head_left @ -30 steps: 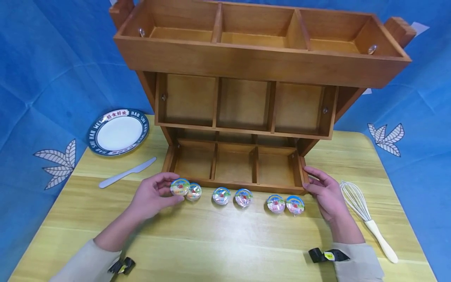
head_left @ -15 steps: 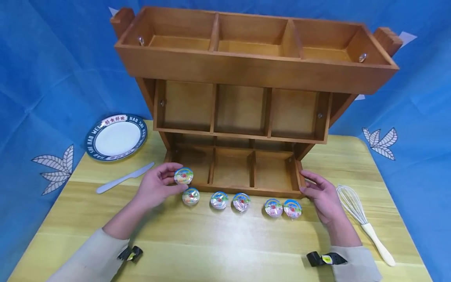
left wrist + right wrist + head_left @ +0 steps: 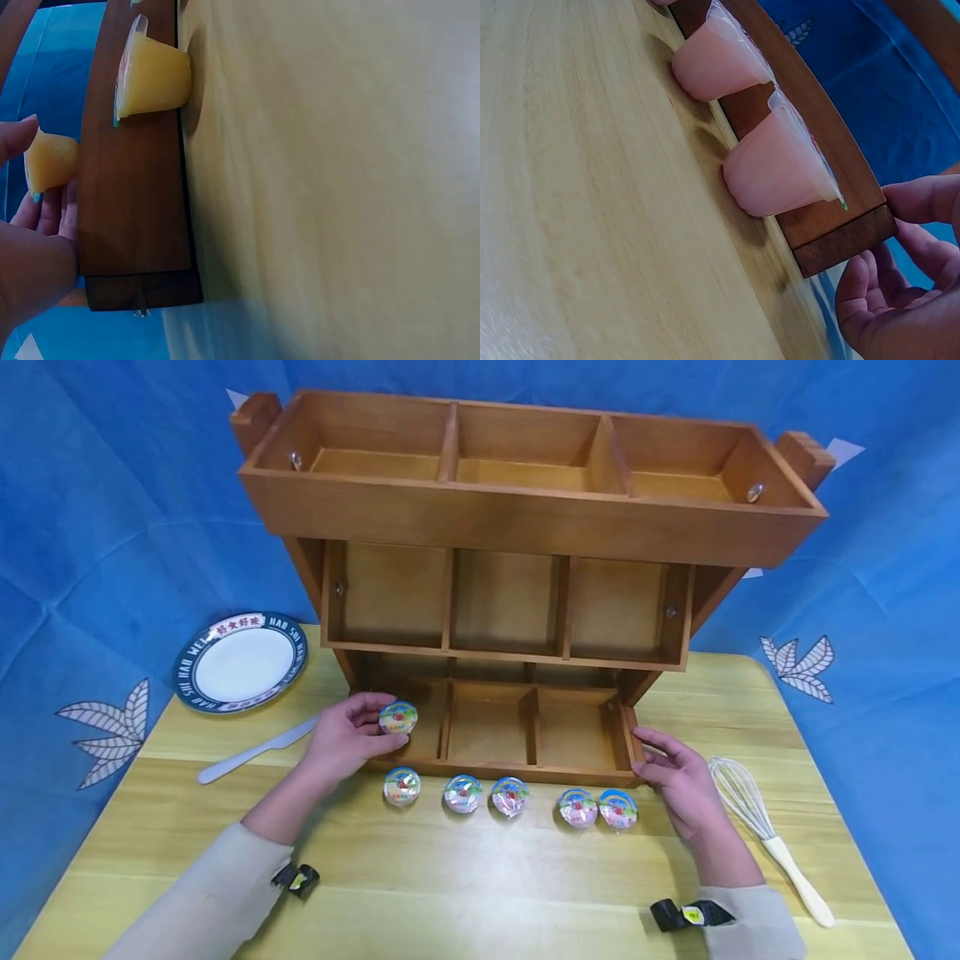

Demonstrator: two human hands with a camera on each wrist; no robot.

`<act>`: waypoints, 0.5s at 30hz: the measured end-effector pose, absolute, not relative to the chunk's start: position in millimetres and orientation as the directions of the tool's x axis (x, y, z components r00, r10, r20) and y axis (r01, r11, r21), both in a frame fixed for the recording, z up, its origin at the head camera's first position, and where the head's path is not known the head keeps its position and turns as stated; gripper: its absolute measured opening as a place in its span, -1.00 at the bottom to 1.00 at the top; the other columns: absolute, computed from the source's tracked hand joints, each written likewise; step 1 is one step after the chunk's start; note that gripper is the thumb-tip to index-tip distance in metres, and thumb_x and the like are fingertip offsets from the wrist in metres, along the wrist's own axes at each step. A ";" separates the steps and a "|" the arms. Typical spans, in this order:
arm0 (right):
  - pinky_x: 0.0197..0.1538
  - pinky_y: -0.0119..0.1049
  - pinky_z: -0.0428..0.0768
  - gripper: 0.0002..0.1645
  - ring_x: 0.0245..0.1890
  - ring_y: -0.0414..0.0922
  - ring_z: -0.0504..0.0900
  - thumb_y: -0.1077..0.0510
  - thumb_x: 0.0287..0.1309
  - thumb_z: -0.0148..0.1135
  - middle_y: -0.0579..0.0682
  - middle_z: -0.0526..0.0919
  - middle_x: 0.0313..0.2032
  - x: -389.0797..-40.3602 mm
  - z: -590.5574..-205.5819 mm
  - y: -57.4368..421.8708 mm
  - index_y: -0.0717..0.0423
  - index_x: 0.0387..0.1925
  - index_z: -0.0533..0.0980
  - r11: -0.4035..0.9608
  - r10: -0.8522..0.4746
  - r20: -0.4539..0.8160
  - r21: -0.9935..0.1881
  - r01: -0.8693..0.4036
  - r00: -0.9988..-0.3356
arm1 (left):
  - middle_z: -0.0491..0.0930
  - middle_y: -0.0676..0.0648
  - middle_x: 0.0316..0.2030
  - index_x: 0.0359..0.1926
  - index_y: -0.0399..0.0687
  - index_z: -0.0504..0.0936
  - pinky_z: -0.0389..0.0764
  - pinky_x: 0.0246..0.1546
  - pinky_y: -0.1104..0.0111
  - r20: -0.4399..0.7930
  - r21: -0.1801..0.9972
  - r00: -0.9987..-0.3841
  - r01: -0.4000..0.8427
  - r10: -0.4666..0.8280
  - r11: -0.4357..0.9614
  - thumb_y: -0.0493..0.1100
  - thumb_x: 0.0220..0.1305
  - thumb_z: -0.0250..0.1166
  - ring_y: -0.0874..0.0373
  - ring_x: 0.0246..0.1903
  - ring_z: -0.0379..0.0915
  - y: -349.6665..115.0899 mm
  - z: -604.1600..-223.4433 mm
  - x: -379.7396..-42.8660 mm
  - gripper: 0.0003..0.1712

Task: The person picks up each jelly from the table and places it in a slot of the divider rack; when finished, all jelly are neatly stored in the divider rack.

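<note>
My left hand pinches a jelly cup between thumb and fingers, over the left compartment of the bottom tray of a wooden three-tier rack. Its filling looks yellow-orange in the left wrist view, where a second yellow jelly cup stands outside the tray's front board. At the tray's right end, my right hand touches the front corner with thumb and forefinger tips, its other fingers loosely bent. Two pink jelly cups stand close by that corner. Two more jelly cups are in front of the middle compartment.
The rack's top tray overhangs the middle tray. Left of the rack lie a round plate with a dark patterned rim and a pale knife. A whisk lies right of my right hand.
My left hand has lifted the jelly cup from beside its neighbour and carried it forward over the bottom tray's left compartment. My right hand stays at the tray's right end. The head view has shifted slightly.
</note>
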State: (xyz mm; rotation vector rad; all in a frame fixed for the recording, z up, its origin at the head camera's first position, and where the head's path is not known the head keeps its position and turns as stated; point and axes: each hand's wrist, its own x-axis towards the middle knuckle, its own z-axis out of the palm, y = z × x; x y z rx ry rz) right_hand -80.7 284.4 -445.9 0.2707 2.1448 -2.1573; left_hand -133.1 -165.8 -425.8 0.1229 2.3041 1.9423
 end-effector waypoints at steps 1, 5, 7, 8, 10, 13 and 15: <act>-0.08 -0.43 0.61 -0.38 -0.04 -0.15 0.49 0.50 0.18 0.23 0.05 0.39 0.14 -80.7 -445.6 284.5 0.35 0.30 0.40 -0.016 0.064 -0.183 -0.983 0.182 -0.981 | 0.62 -0.28 -0.10 0.11 -0.35 0.55 0.67 -0.21 0.39 -0.043 0.986 -0.989 -0.019 0.141 0.167 -0.41 -0.01 0.53 0.05 -0.18 0.62 -164.5 -426.0 -135.5 -0.39; -0.10 -0.42 0.62 -0.39 -0.08 -0.17 0.53 0.51 0.17 0.23 0.05 0.43 0.07 -80.8 -445.0 285.3 0.33 0.28 0.42 -0.015 0.069 -0.176 -0.984 0.176 -0.982 | 0.60 -0.30 -0.07 0.12 -0.39 0.54 0.67 -0.19 0.39 -0.046 0.987 -0.990 -0.024 0.134 0.162 -0.43 -0.03 0.54 0.00 -0.14 0.61 -159.3 -428.1 -147.0 -0.37; -0.09 -0.42 0.62 -0.38 -0.08 -0.17 0.53 0.51 0.17 0.23 0.08 0.42 0.08 -81.1 -445.0 285.4 0.35 0.29 0.40 -0.009 0.069 -0.182 -0.983 0.181 -0.981 | 0.60 -0.30 -0.06 0.12 -0.39 0.54 0.67 -0.19 0.38 -0.046 0.984 -0.991 -0.023 0.129 0.175 -0.43 -0.04 0.54 -0.05 -0.12 0.61 -157.1 -429.3 -152.2 -0.37; -0.09 -0.42 0.62 -0.37 -0.07 -0.17 0.53 0.51 0.18 0.23 0.09 0.40 0.10 -81.2 -444.9 285.4 0.36 0.30 0.39 -0.004 0.068 -0.184 -0.983 0.184 -0.981 | 0.60 -0.31 -0.05 0.12 -0.40 0.54 0.67 -0.19 0.38 -0.045 0.983 -0.991 -0.021 0.129 0.183 -0.43 -0.04 0.54 -0.07 -0.11 0.60 -155.9 -430.2 -154.4 -0.36; -0.09 -0.42 0.62 -0.36 -0.07 -0.17 0.52 0.51 0.18 0.22 0.10 0.38 0.12 -81.4 -444.9 285.2 0.38 0.31 0.37 0.004 0.068 -0.187 -0.982 0.187 -0.980 | 0.60 -0.32 -0.05 0.12 -0.40 0.55 0.67 -0.20 0.38 -0.043 0.980 -0.991 -0.018 0.126 0.197 -0.44 -0.05 0.54 -0.09 -0.11 0.60 -152.7 -431.9 -158.2 -0.35; -0.09 -0.42 0.62 -0.36 -0.06 -0.17 0.52 0.50 0.18 0.23 0.09 0.37 0.14 -81.6 -445.1 284.9 0.38 0.31 0.36 0.005 0.066 -0.189 -0.982 0.189 -0.980 | 0.62 -0.31 -0.08 0.12 -0.38 0.57 0.66 -0.24 0.39 -0.034 0.972 -0.993 -0.006 0.117 0.233 -0.43 -0.09 0.55 -0.08 -0.15 0.60 -147.5 -434.7 -162.4 -0.34; -0.09 -0.42 0.62 -0.36 -0.06 -0.18 0.51 0.50 0.18 0.23 0.09 0.37 0.14 -81.6 -445.4 284.6 0.38 0.31 0.37 0.005 0.065 -0.190 -0.982 0.191 -0.980 | 0.63 -0.29 -0.09 0.10 -0.37 0.59 0.66 -0.24 0.39 -0.028 0.966 -0.993 0.001 0.111 0.258 -0.43 -0.10 0.57 -0.07 -0.17 0.60 -144.0 -436.8 -164.9 -0.35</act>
